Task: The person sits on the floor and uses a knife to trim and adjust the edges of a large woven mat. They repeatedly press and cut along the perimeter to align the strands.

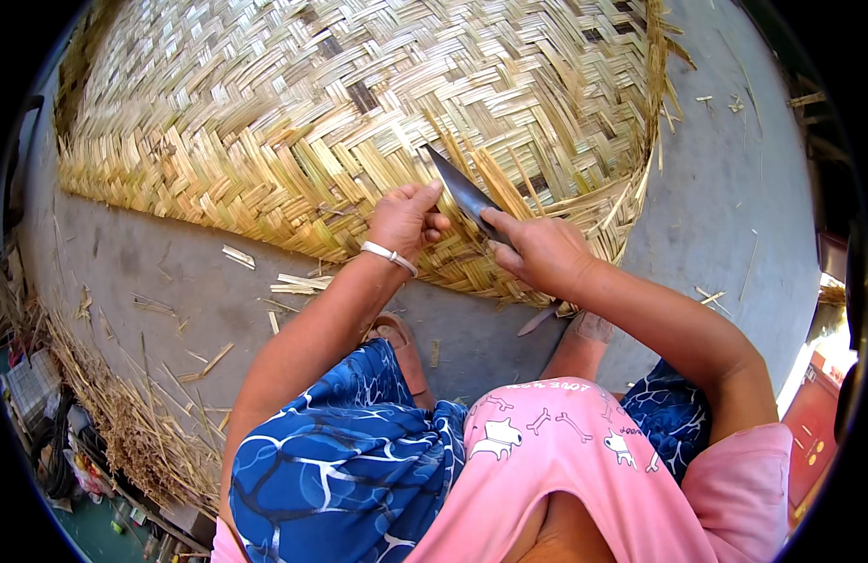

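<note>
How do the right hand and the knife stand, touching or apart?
Touching. The head view shows it: the right hand grips the near end of the knife, with its fingers against the dark metal.

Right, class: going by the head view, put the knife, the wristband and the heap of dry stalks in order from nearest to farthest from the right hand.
From the right hand:
1. Knife: in its grip, blade pointing up and left.
2. Wristband: left of it, at about the same height in the picture.
3. Dry stalks: lower left of the picture.
</note>
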Available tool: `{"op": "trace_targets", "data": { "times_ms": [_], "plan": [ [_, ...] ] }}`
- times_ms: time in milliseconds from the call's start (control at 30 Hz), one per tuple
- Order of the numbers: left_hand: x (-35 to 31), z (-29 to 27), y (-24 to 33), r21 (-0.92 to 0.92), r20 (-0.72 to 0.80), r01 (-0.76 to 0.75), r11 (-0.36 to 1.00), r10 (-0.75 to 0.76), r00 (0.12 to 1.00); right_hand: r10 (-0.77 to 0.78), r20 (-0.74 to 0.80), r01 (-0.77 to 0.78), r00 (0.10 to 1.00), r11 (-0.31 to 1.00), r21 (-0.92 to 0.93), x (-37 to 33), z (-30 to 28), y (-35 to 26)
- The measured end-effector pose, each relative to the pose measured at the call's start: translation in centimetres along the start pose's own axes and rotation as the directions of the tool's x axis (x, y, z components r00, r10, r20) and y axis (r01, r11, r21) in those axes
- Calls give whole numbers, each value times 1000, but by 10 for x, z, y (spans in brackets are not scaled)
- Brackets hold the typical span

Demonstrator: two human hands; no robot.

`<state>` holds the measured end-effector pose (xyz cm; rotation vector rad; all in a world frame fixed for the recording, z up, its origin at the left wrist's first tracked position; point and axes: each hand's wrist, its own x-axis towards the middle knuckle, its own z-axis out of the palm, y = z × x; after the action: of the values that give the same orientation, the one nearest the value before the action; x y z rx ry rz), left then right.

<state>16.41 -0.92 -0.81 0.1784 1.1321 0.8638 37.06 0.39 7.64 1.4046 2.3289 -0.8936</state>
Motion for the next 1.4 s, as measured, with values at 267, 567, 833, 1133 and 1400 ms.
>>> {"op": "trace_targets", "data": {
  "times_ms": [267, 567, 833, 1133, 1400],
  "plan": [
    [-11, 18, -1, -52, -100, 159, 986, -164, 981, -3, 21, 5, 1000, 995, -97, 10, 4, 0],
    [11, 7, 14, 486, -130, 8, 874, 64, 989, -23, 28, 27, 999, 989, -145, 11, 6, 0],
    [10, 4, 11, 977, 27, -121, 177, 460, 887, -46, 75, 67, 996, 951, -301, 3, -8, -14],
    [22, 3, 2, 996, 79, -93, 4, 492, 867, 95, 474, 96, 875, 927, -363, -77, -109, -24],
    [12, -1, 33, 563, 16, -61, 824, 62, 998, 68, 711, -549, 700, 687, 476, -112, -168, 17]
  ]
}}
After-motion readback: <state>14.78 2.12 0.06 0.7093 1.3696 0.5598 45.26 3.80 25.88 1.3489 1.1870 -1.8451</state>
